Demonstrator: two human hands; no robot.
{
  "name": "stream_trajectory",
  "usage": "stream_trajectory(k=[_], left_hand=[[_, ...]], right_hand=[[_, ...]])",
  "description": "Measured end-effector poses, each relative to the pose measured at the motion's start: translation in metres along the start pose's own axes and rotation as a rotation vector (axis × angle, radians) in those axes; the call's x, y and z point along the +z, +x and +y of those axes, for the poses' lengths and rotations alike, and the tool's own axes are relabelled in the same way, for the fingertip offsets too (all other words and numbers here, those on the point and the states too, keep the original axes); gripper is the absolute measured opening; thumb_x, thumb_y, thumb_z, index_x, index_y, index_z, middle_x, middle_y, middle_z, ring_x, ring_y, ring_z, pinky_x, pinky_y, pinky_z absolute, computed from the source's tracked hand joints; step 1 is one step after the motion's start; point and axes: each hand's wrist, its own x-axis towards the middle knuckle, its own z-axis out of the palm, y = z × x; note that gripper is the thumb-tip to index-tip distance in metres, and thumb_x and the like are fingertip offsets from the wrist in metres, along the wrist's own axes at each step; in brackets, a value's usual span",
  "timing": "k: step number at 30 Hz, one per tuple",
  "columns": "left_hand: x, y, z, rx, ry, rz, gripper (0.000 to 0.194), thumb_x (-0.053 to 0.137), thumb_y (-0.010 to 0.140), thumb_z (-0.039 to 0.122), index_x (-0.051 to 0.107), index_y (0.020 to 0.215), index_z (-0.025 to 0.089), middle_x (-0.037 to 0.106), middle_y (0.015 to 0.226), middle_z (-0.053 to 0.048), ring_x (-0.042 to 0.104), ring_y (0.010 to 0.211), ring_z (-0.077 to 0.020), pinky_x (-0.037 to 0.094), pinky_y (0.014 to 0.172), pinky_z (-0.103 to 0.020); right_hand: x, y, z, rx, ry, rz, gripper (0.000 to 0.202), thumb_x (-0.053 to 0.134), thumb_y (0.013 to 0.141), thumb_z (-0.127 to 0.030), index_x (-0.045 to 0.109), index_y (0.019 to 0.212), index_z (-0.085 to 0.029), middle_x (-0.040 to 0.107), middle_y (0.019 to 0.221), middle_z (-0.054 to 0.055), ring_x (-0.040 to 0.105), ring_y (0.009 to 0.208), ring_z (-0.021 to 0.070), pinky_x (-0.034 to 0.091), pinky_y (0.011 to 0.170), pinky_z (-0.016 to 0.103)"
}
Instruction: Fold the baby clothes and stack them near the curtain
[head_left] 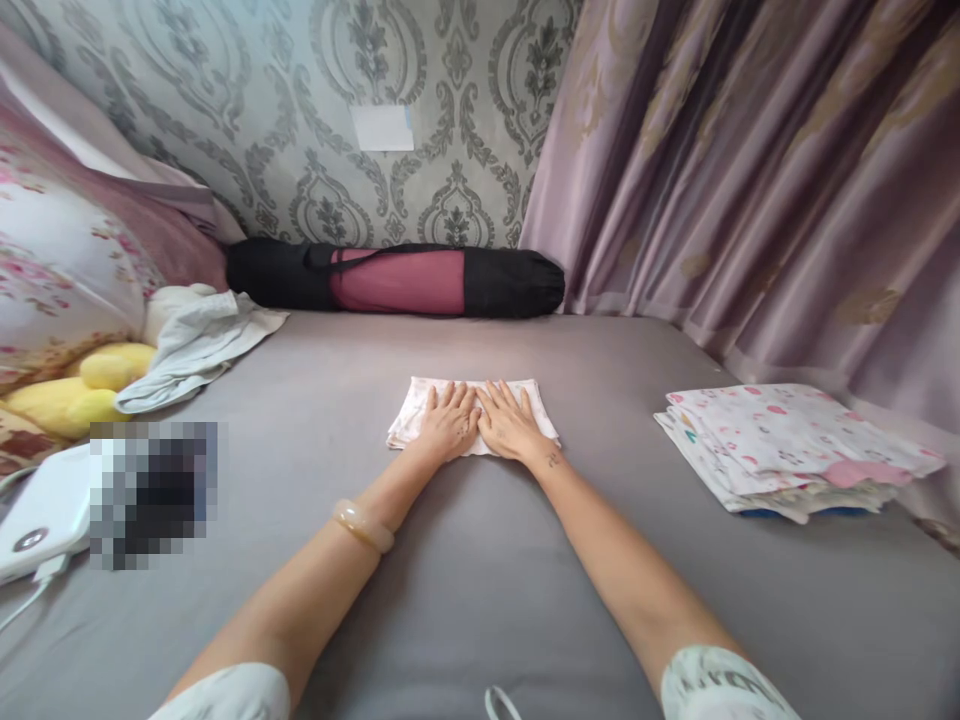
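Observation:
A small folded cloth (409,412), white with a faint pinkish print, lies flat on the grey bed sheet (480,560) in front of me. My left hand (451,420) rests palm down on its left half, fingers stretched out. On the right half, my right hand (511,418) lies flat too, with its fingers spread. The two hands touch or nearly touch at the thumbs. Both cover the middle of the cloth; its left and right edges show. Neither hand grips anything.
At right lies a stack of folded printed cloths (780,430). A black and maroon roll bag (397,280) lies along the wall. On the left are a pale crumpled cloth (199,345), a yellow plush (82,390), a white power bank (49,510) with cable and a pixelated patch. Curtains (712,180) hang right.

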Motion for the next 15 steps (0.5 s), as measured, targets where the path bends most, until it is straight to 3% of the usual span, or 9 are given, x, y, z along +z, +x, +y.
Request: stream_trajectory(k=[9,15], left_hand=[[0.002,0.004,-0.001,-0.016,0.002,-0.021,0.056,0.021,0.1,0.038,0.034,0.149,0.014,0.032,0.156,-0.012,0.028,0.144,-0.0308,0.019,0.115,-0.056],[-0.001,0.008,-0.006,-0.002,-0.02,0.064,0.054,0.024,0.099,0.04,0.045,0.142,0.015,0.042,0.15,-0.012,0.036,0.139,-0.0292,0.025,0.114,-0.053]], right_hand=[[-0.003,0.005,0.001,0.023,0.027,-0.095,0.06,0.02,0.096,-0.032,0.022,0.155,-0.018,0.016,0.161,0.004,0.008,0.149,0.0247,0.003,0.118,0.052],[-0.006,0.01,0.004,0.031,0.029,-0.078,0.059,0.021,0.096,-0.03,0.029,0.152,-0.016,0.023,0.16,0.006,0.016,0.147,0.0237,0.006,0.118,0.051]])
